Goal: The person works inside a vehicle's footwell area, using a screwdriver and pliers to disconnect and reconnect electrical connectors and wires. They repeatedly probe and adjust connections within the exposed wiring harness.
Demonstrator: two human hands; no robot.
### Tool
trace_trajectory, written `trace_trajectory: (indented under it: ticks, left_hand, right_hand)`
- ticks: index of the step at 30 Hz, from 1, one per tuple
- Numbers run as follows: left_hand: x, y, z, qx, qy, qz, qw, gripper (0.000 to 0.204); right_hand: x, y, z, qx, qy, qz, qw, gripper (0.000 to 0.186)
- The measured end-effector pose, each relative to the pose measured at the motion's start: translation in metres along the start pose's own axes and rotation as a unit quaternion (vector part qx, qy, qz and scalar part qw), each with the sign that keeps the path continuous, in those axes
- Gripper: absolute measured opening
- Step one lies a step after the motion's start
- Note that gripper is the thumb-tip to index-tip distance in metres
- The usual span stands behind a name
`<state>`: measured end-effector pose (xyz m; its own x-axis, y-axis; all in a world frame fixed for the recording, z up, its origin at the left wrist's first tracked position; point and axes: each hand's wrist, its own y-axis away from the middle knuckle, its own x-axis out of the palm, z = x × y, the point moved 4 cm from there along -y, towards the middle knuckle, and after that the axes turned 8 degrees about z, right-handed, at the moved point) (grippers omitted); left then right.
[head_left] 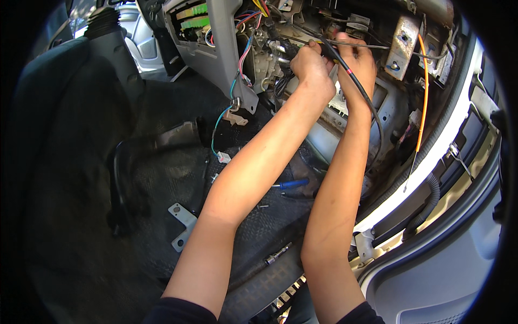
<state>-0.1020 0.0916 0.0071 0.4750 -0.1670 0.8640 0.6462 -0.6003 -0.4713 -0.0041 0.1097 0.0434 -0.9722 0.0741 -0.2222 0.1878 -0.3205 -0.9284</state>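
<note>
Both my arms reach into the opened dashboard cavity of a vehicle. My left hand (pixel 312 63) is closed, its fingers curled beside metal fittings and a dark wire bundle; what it grips is hidden. Close by on the right, my right hand (pixel 357 59) has its fingers bent down among the wires, and its fingertips' hold is hidden too. A black cable (pixel 352 76) with a red band passes in front of the right hand and wrist, then hangs down past the forearm. Below the hands, a pale metal housing (pixel 335 102) is partly covered by my arms.
A blue-handled screwdriver (pixel 293 184), a socket extension (pixel 278 253), a flat metal bracket (pixel 182 227) and a black duct (pixel 154 143) lie on the dark floor mat. Teal wire with a white connector (pixel 223 157) dangles left. An orange cable (pixel 424 92) hangs near the door frame (pixel 399 195).
</note>
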Motion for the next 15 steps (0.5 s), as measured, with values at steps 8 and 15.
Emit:
trace_trajectory:
  ticks: [8, 15]
  left_hand:
    - [0.007, 0.006, 0.002, -0.023, 0.024, 0.006, 0.999, 0.012]
    - [0.008, 0.015, 0.000, 0.009, 0.022, -0.056, 0.998, 0.011]
  right_hand:
    - [-0.003, 0.005, 0.003, -0.099, -0.028, 0.015, 0.995, 0.034]
    - [0.001, -0.001, -0.012, 0.040, -0.137, 0.036, 0.989, 0.028]
